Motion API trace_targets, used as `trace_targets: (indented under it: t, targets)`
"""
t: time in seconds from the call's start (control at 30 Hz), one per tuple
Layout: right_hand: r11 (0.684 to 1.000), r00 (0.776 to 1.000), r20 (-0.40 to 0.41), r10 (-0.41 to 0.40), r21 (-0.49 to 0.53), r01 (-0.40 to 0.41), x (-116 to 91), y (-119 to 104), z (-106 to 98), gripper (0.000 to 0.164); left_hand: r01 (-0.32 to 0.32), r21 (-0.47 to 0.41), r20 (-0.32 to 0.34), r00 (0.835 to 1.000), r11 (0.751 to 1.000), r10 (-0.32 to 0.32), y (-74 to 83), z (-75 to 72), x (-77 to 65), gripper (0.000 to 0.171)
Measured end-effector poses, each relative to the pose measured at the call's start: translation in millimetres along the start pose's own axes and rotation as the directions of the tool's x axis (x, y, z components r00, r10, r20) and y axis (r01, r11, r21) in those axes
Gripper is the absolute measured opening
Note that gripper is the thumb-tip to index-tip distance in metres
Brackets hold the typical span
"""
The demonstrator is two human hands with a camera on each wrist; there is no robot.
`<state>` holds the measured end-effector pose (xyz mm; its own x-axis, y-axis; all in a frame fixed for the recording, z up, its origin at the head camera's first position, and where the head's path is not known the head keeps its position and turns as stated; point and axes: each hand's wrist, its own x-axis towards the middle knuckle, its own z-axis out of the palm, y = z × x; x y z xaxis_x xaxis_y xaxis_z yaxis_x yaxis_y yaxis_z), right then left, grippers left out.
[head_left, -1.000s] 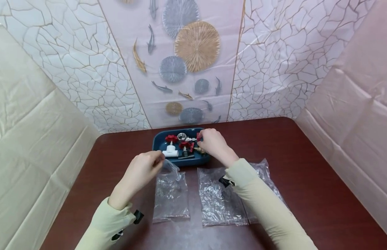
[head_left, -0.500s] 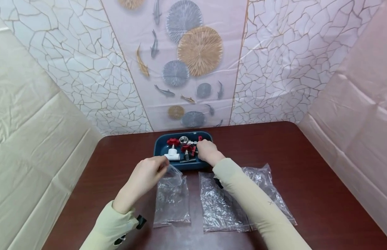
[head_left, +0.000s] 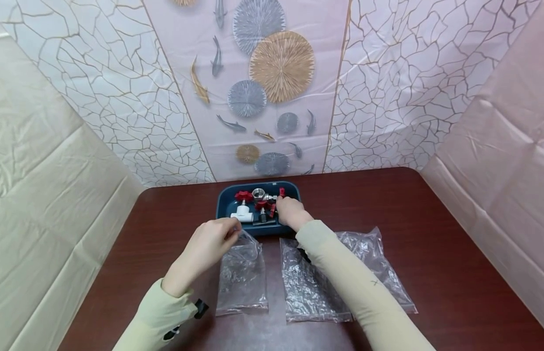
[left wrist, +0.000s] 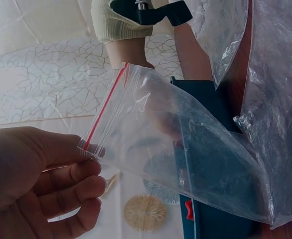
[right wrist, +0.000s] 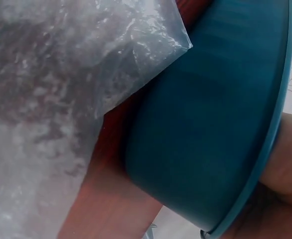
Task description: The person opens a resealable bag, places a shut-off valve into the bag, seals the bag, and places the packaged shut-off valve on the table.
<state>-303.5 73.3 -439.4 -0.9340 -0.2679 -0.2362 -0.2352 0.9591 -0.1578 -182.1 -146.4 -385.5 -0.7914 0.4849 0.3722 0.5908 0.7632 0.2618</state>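
Observation:
My left hand [head_left: 212, 241] pinches the top corner of a clear zip bag [left wrist: 151, 129], whose red zip line shows beside the thumb in the left wrist view. The bag's mouth is lifted while its lower part lies on the table. My right hand [head_left: 292, 213] reaches down into the right end of a blue tray [head_left: 272, 230]. In the right wrist view the tray wall covers most of the fingers [right wrist: 288, 159], so I cannot tell what they hold. Beside them in the tray lie a white tee valve [head_left: 242, 214] with a red handwheel, another red-handled valve [head_left: 263, 213] and a metal fitting [head_left: 259, 194].
Two more clear bags lie flat under my right forearm, a near bag [head_left: 313, 292] and a farther bag [head_left: 364, 243]. The dark red table [head_left: 368, 195] meets a patterned cloth backdrop [head_left: 381, 97] behind, with pale cloth walls at both sides.
My right hand has lowered into the tray's right end, covering a brass-coloured fitting seen there earlier. The left hand keeps its pinch on the zip bag and has shifted slightly right.

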Motion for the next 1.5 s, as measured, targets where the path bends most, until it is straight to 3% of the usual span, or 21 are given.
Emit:
trace_targets:
  t: [0.23,0.47,0.67,0.93,1.2,1.5]
  targets:
    - [0.999,0.999,-0.015,-0.048,-0.012,0.048,1.2,6.5,2.8,0.056,-0.003,-0.005,0.0,1.0,1.0,0.003,0.9,2.2,-1.2,0.008]
    - [0.991,0.987,-0.106,-0.118,0.046,0.123,-6.1,15.1,1.7,0.007,-0.03,0.01,-0.002,1.0,1.0,0.03,1.1,4.0,-2.6,0.007]
    - [0.966,0.956,-0.242,-0.167,0.155,0.208,-19.4,19.6,-21.1,0.015,-0.018,0.002,0.001,1.0,1.0,0.018,-0.5,1.8,-1.2,0.007]
    - [0.94,0.926,-0.363,-0.105,0.269,0.212,-41.5,23.6,-54.8,0.016,-0.012,-0.002,0.013,1.0,1.0,0.012,-1.0,1.7,-0.3,0.005]
    - [0.928,0.93,-0.35,-0.113,0.297,0.224,-58.8,27.3,-60.9,0.016,-0.012,0.006,0.017,1.0,1.0,0.012,0.8,3.7,1.9,0.007]
    - [0.882,0.917,-0.371,-0.147,0.37,0.291,-84.8,20.5,-59.6,0.013,-0.013,0.007,0.012,1.0,1.0,0.013,1.1,3.4,5.0,0.004]
